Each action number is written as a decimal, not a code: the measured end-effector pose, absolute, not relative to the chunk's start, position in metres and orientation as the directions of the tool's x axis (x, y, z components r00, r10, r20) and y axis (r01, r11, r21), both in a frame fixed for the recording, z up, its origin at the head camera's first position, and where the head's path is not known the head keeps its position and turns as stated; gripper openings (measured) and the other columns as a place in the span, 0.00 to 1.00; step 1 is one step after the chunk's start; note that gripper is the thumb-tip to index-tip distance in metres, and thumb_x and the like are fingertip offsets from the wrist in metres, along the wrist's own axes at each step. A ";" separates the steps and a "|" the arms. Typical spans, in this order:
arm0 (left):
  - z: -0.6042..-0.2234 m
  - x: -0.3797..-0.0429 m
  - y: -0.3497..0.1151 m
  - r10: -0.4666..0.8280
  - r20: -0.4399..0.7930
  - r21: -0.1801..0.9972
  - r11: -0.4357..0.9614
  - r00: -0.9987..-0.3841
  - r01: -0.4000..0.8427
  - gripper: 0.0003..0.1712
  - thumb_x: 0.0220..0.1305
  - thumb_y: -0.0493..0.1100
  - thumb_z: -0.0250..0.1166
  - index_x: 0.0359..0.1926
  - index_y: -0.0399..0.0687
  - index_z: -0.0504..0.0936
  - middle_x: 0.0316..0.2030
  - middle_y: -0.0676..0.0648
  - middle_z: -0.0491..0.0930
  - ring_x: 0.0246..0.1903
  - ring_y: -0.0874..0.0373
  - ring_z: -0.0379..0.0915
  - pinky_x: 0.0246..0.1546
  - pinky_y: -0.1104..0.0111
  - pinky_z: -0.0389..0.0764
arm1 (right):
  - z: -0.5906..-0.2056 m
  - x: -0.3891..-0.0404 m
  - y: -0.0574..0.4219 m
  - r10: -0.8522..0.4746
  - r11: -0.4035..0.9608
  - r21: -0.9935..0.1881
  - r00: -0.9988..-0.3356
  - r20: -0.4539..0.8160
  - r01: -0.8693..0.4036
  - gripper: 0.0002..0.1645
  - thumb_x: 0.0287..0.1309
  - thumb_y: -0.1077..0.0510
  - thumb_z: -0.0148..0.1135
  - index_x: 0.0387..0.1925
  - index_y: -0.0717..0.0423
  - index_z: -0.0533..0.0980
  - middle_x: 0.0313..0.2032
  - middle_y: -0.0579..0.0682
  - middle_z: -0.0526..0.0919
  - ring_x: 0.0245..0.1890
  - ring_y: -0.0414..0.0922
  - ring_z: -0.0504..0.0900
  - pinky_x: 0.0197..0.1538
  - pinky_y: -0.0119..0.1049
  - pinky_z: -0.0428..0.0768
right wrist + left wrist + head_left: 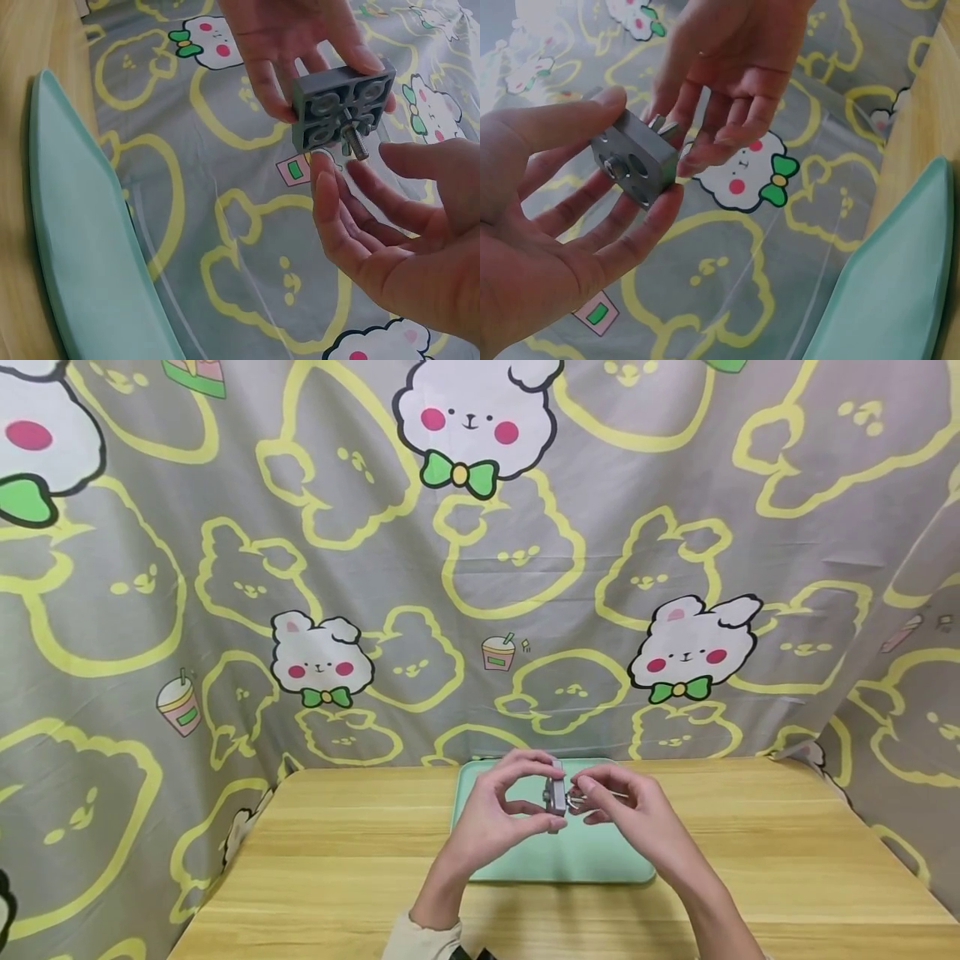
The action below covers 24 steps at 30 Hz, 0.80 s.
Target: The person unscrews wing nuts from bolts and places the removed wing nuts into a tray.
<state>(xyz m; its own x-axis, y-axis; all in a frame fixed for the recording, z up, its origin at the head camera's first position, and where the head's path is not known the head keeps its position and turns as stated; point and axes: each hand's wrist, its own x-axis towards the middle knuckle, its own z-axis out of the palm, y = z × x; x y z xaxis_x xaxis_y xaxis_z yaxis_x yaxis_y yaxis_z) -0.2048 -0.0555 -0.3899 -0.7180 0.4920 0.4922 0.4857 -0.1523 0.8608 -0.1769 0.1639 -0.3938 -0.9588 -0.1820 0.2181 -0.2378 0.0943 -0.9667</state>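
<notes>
A grey square block [556,797] with round recesses is gripped at its edges by my left hand [491,814], above the tray. In the left wrist view the left thumb lies along one edge of the block [636,156], with fingers under the opposite edge. A threaded metal bolt [355,141] sticks out of the block's middle, with small metal wings like a wing nut's around its base. My right hand [637,806] curves loosely around the bolt's free end. In the right wrist view its thumb stands apart from the bolt and its fingertips lie just below.
A mint-green tray [585,860] lies beneath the hands on the wooden table [337,852]. A grey curtain [480,693] printed with white bunnies and yellow outlines hangs behind the table and along both sides.
</notes>
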 end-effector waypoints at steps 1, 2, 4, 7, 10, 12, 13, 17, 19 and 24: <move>-0.390 -0.205 -0.055 0.496 0.498 0.857 -0.151 -0.712 0.493 0.26 0.54 0.26 0.76 0.55 0.39 0.84 0.59 0.42 0.73 0.58 0.48 0.72 0.41 0.53 0.91 | -0.394 -0.177 0.164 -0.198 0.084 -0.973 -0.961 0.193 -0.213 0.21 0.74 0.50 0.60 0.54 0.65 0.79 0.48 0.61 0.85 0.44 0.52 0.88 0.48 0.43 0.90; -0.390 -0.205 -0.055 0.501 0.502 0.853 -0.150 -0.705 0.500 0.26 0.54 0.26 0.76 0.55 0.38 0.84 0.59 0.42 0.73 0.59 0.48 0.72 0.42 0.53 0.91 | -0.394 -0.177 0.163 -0.212 0.075 -0.978 -0.962 0.174 -0.194 0.22 0.74 0.50 0.60 0.55 0.66 0.79 0.48 0.61 0.85 0.44 0.53 0.88 0.48 0.44 0.90; -0.391 -0.204 -0.055 0.507 0.512 0.844 -0.144 -0.693 0.517 0.25 0.54 0.26 0.77 0.54 0.38 0.84 0.59 0.43 0.73 0.60 0.49 0.71 0.42 0.53 0.91 | -0.393 -0.177 0.163 -0.233 0.058 -0.985 -0.962 0.145 -0.163 0.24 0.74 0.50 0.60 0.56 0.67 0.79 0.47 0.62 0.84 0.42 0.55 0.88 0.48 0.44 0.90; -0.391 -0.204 -0.055 0.517 0.518 0.836 -0.138 -0.682 0.531 0.25 0.54 0.27 0.77 0.54 0.40 0.85 0.59 0.44 0.74 0.60 0.49 0.71 0.42 0.53 0.91 | -0.392 -0.176 0.163 -0.246 0.055 -0.989 -0.961 0.122 -0.140 0.25 0.74 0.49 0.61 0.56 0.67 0.79 0.46 0.61 0.84 0.41 0.55 0.88 0.47 0.43 0.90; -0.391 -0.204 -0.054 0.523 0.518 0.835 -0.135 -0.677 0.534 0.25 0.55 0.28 0.77 0.54 0.41 0.85 0.59 0.45 0.74 0.60 0.50 0.71 0.43 0.53 0.90 | -0.392 -0.176 0.164 -0.254 0.050 -0.990 -0.961 0.112 -0.129 0.25 0.73 0.50 0.63 0.56 0.68 0.79 0.46 0.62 0.84 0.40 0.54 0.88 0.48 0.43 0.90; -0.391 -0.203 -0.054 0.527 0.513 0.837 -0.131 -0.678 0.532 0.24 0.55 0.28 0.77 0.54 0.41 0.85 0.59 0.45 0.74 0.60 0.50 0.71 0.44 0.53 0.90 | -0.392 -0.176 0.165 -0.258 0.049 -0.991 -0.960 0.109 -0.126 0.24 0.72 0.51 0.64 0.55 0.69 0.79 0.46 0.61 0.85 0.40 0.53 0.88 0.47 0.44 0.90; -0.391 -0.203 -0.053 0.529 0.512 0.837 -0.131 -0.677 0.531 0.24 0.56 0.28 0.77 0.55 0.41 0.85 0.59 0.45 0.74 0.60 0.50 0.71 0.44 0.53 0.90 | -0.392 -0.176 0.165 -0.260 0.047 -0.991 -0.960 0.109 -0.125 0.24 0.71 0.52 0.64 0.55 0.69 0.79 0.46 0.61 0.85 0.40 0.53 0.88 0.48 0.44 0.90; -0.391 -0.203 -0.052 0.532 0.507 0.840 -0.128 -0.678 0.527 0.24 0.56 0.28 0.77 0.55 0.41 0.85 0.60 0.45 0.74 0.60 0.50 0.72 0.44 0.53 0.90 | -0.392 -0.177 0.166 -0.261 0.044 -0.992 -0.960 0.105 -0.121 0.22 0.70 0.54 0.66 0.55 0.70 0.79 0.46 0.60 0.86 0.40 0.51 0.88 0.48 0.44 0.90; -0.391 -0.203 -0.052 0.531 0.506 0.840 -0.126 -0.679 0.527 0.24 0.56 0.28 0.76 0.55 0.40 0.85 0.60 0.45 0.74 0.60 0.50 0.72 0.44 0.54 0.90 | -0.392 -0.177 0.166 -0.264 0.045 -0.991 -0.958 0.113 -0.129 0.22 0.70 0.55 0.65 0.55 0.70 0.79 0.46 0.59 0.86 0.40 0.50 0.89 0.47 0.43 0.90; -0.391 -0.203 -0.053 0.531 0.494 0.848 -0.118 -0.689 0.517 0.24 0.55 0.28 0.77 0.55 0.40 0.85 0.60 0.46 0.74 0.60 0.50 0.72 0.45 0.54 0.90 | -0.392 -0.177 0.167 -0.270 0.052 -0.986 -0.953 0.138 -0.158 0.22 0.71 0.57 0.65 0.55 0.72 0.78 0.46 0.60 0.86 0.38 0.49 0.88 0.46 0.42 0.90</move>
